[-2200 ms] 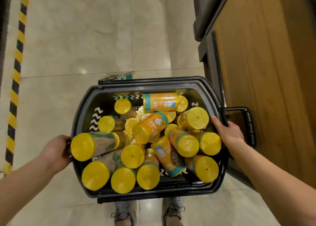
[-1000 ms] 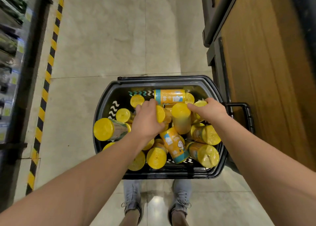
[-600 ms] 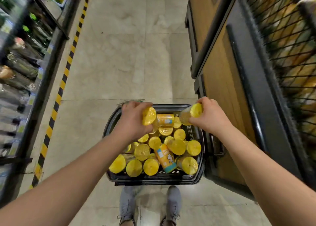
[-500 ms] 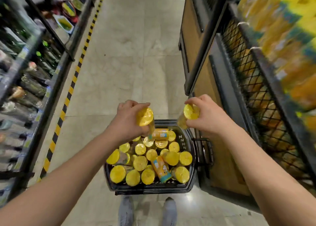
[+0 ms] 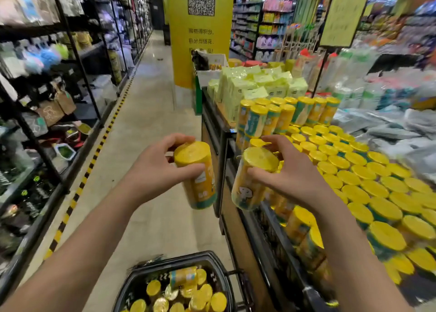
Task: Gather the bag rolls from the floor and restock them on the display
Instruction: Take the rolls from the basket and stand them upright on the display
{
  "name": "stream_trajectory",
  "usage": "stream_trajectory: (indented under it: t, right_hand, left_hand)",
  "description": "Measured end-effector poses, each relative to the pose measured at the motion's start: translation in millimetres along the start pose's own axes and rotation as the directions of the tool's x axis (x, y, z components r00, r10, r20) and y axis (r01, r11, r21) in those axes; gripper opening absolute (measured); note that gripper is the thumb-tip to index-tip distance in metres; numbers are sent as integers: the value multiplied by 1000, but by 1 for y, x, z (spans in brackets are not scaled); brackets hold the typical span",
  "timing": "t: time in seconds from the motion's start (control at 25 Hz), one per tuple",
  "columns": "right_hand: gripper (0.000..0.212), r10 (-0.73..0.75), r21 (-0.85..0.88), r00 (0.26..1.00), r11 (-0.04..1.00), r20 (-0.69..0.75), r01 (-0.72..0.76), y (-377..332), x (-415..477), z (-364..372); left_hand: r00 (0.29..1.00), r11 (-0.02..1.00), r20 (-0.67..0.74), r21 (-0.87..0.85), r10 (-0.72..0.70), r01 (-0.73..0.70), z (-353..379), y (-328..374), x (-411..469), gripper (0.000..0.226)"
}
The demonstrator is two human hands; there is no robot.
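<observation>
Bag roll (image 5: pixel 204 189) within left grip (image 5: pixel 155 170)

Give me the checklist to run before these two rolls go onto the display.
1. Left hand grip on left roll: ok, fingers and thumb curl round it.
2. Right hand grip on right roll: ok, fingers and thumb curl round its upper part.
3. Caps up like the standing rolls: ok, though both lean a little.
4. Left roll over the display: not ok, it hangs over the aisle floor.
5. Free slot among the rows: cannot tell; visible rows look packed, and the right hand hides the near corner.
6. Basket stock: ok, more rolls lie in it.
</observation>
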State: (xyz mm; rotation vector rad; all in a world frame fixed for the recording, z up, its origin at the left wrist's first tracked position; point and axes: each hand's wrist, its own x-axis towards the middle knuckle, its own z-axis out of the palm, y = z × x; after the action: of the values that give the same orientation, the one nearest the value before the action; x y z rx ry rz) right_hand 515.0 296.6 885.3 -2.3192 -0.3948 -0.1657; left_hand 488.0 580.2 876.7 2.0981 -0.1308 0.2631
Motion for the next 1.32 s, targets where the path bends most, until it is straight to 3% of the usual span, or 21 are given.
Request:
stream_trajectory:
  t: [0.16,0.48,0.72,1.0,1.32]
  right_hand:
    - [71,56,20,979,998,-195,-53,-5,-12,-47]
    - [78,100,-26,964,994,-247,-110,45,1,-116]
    - [81,20,50,986,999,-164,-12,147,44,-174]
    - [75,-167,153,981,972,-99,181,274,114,-276]
    - [76,-225,239,973,943,-54,231,343,172,-316]
  left_hand:
    - [990,983,78,-150,120,-107,16,41,30,61]
    - [972,971,132,-166,194,-172,87,86,82,77]
    - [984,987,94,-63,151,-146,184,116,119,71]
    - [997,999,-75,-50,-22,19,328,184,171,61]
    - [991,973,-131,222,-33,62,396,227,228,63]
